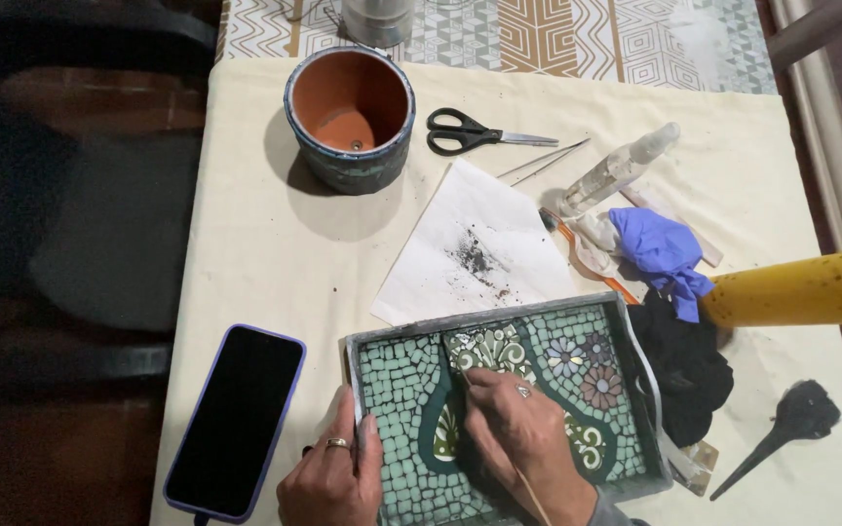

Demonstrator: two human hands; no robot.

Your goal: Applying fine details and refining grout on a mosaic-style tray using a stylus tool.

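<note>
We log, lower centre: mosaic tray w/ left hand clasping its left rim, right hand pinched shut on thin stick over tiles; phone lower left; scissors up top.

Under the right hand, which is pinching a thin wooden stick, the tray is showing glossy ceramic tiles in matt grey grout. By the left hand, which is gripping its edge, the phone is looking glassy and the tablecloth is lying matt.
</note>
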